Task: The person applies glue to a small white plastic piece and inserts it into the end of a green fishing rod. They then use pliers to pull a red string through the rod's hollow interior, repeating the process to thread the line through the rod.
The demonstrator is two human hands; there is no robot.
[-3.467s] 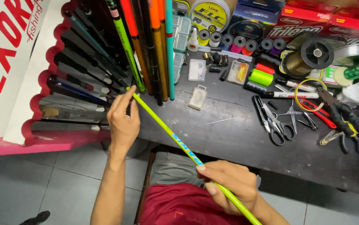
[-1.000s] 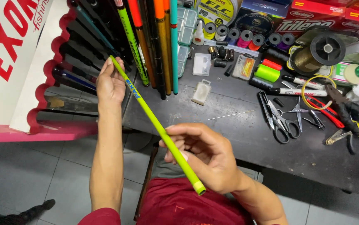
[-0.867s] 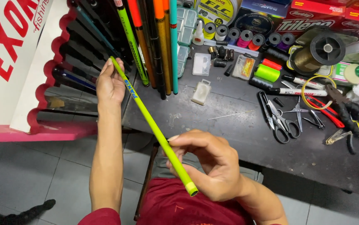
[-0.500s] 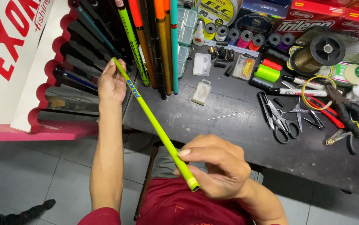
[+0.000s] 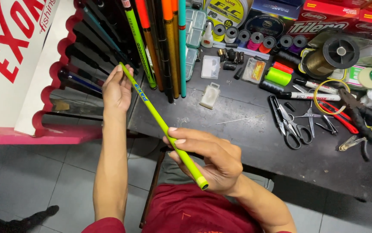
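Observation:
I hold a lime-green rod section [image 5: 158,118] slanted across my lap, in front of a dark workbench [image 5: 255,138]. My left hand [image 5: 116,88] pinches its thin upper end near a rack of rods. My right hand [image 5: 207,159] wraps around the thick lower end, whose open butt points toward me. The rod has a blue marking just below my left hand.
Several upright rods [image 5: 162,43] in green, orange, black and teal stand at the bench's back left. Scissors [image 5: 287,123], pliers [image 5: 358,118], markers, line spools [image 5: 330,54] and small plastic boxes [image 5: 209,95] lie across the bench. A red and white display rack [image 5: 26,64] stands at left.
The rod has slid up and left through my right hand, so less sticks out below it. My left hand rose toward the rod rack. The right hand shifted slightly on the butt end.

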